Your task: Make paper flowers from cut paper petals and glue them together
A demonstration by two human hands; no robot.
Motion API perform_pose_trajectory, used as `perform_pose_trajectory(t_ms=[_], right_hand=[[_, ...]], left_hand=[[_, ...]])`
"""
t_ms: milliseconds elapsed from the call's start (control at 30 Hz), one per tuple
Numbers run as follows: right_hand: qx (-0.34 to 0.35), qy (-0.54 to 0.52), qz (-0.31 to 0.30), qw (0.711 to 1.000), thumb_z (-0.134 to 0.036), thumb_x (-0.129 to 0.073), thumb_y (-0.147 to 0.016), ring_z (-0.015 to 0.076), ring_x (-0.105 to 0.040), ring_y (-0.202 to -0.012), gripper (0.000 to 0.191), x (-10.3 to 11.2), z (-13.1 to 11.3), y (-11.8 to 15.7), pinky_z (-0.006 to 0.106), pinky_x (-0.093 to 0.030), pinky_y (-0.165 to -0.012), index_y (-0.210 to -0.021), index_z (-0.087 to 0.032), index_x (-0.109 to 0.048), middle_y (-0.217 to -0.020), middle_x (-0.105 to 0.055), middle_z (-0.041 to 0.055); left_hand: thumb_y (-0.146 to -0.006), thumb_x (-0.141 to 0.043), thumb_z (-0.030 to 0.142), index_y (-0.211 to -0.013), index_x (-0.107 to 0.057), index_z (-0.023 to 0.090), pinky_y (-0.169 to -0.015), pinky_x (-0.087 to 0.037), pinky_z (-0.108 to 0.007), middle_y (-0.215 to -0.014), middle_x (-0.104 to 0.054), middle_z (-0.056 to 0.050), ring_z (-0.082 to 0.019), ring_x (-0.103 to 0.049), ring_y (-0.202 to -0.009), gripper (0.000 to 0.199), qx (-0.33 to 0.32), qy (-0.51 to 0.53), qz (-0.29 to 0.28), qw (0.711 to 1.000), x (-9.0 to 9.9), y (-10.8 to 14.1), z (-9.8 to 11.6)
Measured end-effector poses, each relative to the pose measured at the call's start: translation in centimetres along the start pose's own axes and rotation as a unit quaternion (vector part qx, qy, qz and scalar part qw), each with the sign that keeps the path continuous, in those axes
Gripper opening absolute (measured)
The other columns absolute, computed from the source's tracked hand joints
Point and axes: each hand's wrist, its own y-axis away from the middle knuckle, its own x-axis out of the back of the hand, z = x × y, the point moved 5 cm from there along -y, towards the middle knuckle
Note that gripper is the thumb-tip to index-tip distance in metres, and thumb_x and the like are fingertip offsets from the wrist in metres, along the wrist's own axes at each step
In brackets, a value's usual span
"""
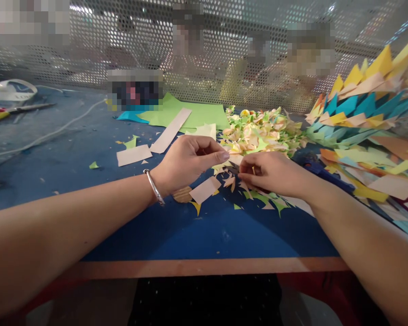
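Observation:
My left hand (193,160), a silver bangle at its wrist, pinches thumb and forefinger together on a small pale piece of paper (235,159). Close by on the right, my right hand (267,171) is closed with curled fingers. A dark narrow thing shows at its fingertips, too small to name. Beneath both hands lie pale and green paper scraps (229,181). A pale paper rectangle (205,190) rests below my left hand, partly over a round brownish piece (182,194). Just beyond the hands rises a heap of small curled paper pieces (258,131).
Green sheets (190,113) and a pale paper strip (172,130) lie behind my left hand. Scissors (17,111) and a white ribbon roll (17,90) are far left. On the right are a blue tool (321,172) and layered paper points (363,106). A perforated screen (217,77) stands behind.

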Motion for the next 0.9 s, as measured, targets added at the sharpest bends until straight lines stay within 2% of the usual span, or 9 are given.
perform_pose_trajectory(t_ms=[100, 233, 333, 433, 667, 900], right_hand=[[-0.015, 0.001, 0.022, 1.0, -0.028, -0.061, -0.087, 0.0122, -0.053, -0.05, 0.013, 0.1, 0.7, -0.3, 0.027, -0.034, -0.053, -0.076, -0.021, -0.06, -0.058, -0.063, -0.0008], [-0.008, 0.016, 0.048, 0.999, -0.026, -0.06, -0.086, 0.0118, -0.053, -0.051, 0.006, 0.0, 1.3, -0.5, 0.028, -0.032, -0.054, -0.083, -0.021, -0.061, -0.066, -0.067, 0.0001], [0.022, 0.029, 0.057, 0.998, -0.027, -0.059, -0.088, 0.0127, -0.054, -0.055, 0.009, 0.0, 0.8, -0.3, 0.029, -0.033, -0.055, -0.083, -0.021, -0.062, -0.071, -0.067, 0.0012], [0.034, 0.033, 0.036, 0.998, -0.031, -0.06, -0.088, 0.0139, -0.055, -0.059, 0.013, -0.2, 0.1, -0.2, 0.029, -0.034, -0.056, -0.081, -0.021, -0.063, -0.07, -0.066, 0.001], [-0.004, 0.018, 0.011, 1.0, -0.026, -0.061, -0.084, 0.0133, -0.055, -0.057, 0.006, -0.7, 0.2, -0.5, 0.028, -0.034, -0.054, -0.08, -0.021, -0.063, -0.066, -0.065, -0.0003], [-0.042, 0.006, 0.034, 0.999, -0.025, -0.065, -0.075, 0.0138, -0.054, -0.057, 0.006, -0.9, 0.2, -0.6, 0.029, -0.035, -0.053, -0.072, -0.02, -0.064, -0.064, -0.064, 0.0006]], left_hand=[[-0.084, -0.067, 0.024, -0.066, -0.065, 0.016, -0.047, -0.03, -0.025, -0.052, -0.049, 0.004, -0.008, -0.038, -0.049, 0.02, 0.001, -0.001, 0.0, 1.0, 0.0, 0.0, -0.1], [-0.085, -0.067, 0.024, -0.066, -0.065, 0.016, -0.047, -0.03, -0.024, -0.053, -0.048, 0.003, -0.008, -0.037, -0.05, 0.02, -0.008, 0.001, -0.002, 1.0, 0.0, -0.1, -0.1], [-0.084, -0.067, 0.024, -0.067, -0.066, 0.015, -0.048, -0.031, -0.024, -0.054, -0.049, 0.003, -0.008, -0.038, -0.051, 0.019, -0.012, -0.002, 0.001, 1.0, 0.0, -0.2, -0.1], [-0.084, -0.067, 0.023, -0.067, -0.066, 0.015, -0.048, -0.031, -0.024, -0.055, -0.05, 0.003, -0.008, -0.038, -0.052, 0.019, -0.011, -0.002, 0.006, 1.0, 0.1, -0.2, -0.1], [-0.083, -0.068, 0.026, -0.072, -0.069, 0.015, -0.047, -0.029, -0.025, -0.054, -0.051, 0.003, -0.009, -0.038, -0.051, 0.016, -0.014, -0.009, 0.03, 0.999, 0.2, -0.1, -0.3], [-0.084, -0.068, 0.025, -0.071, -0.069, 0.015, -0.046, -0.03, -0.025, -0.052, -0.051, 0.003, -0.008, -0.039, -0.049, 0.016, -0.012, -0.013, 0.014, 1.0, 0.1, -0.1, 0.0]])
